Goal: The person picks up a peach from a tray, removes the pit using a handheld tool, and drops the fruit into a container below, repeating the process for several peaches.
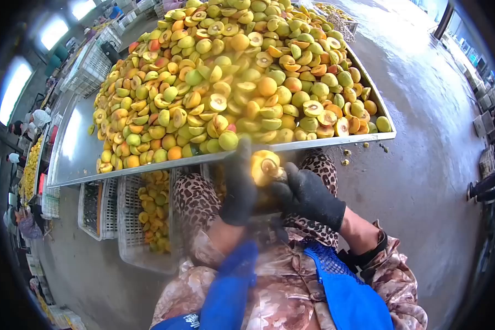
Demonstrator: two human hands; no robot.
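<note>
A cut apricot (263,165), its orange flesh and brown stone area facing up, is held between my hands just over the near edge of the metal tray table (214,158). My left hand (240,187), in a black glove and blurred, is closed around its left side. My right hand (312,197), also black-gloved, has its fingers curled in at the apricot's lower right. A small pale shape shows at those fingertips, too blurred to name. Beyond my hands, a large heap of whole and halved apricots (192,99) covers most of the tray table.
Below the table, a white plastic crate (129,220) holds apricot halves by my leg, with another crate (89,212) farther left. Stacked crates (93,63) stand behind the table. Fruit bits (345,157) lie on the wet floor. At far right a person's leg (484,187) shows.
</note>
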